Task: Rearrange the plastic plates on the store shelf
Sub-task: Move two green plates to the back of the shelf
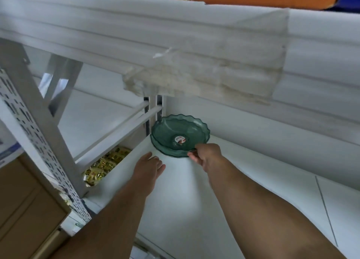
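Observation:
A small stack of translucent green plastic plates (180,135) with scalloped rims and a round sticker in the middle sits at the back left of the white shelf (243,180). My right hand (207,155) pinches the near rim of the plates between thumb and fingers. My left hand (149,166) lies flat on the shelf just left of and in front of the plates, fingers apart, holding nothing.
The upper shelf's front edge (175,44), with worn tape on it, hangs low overhead. Snack packets (106,164) lie on a lower level at the left. A perforated upright post (39,141) and cardboard boxes (25,210) stand at the left.

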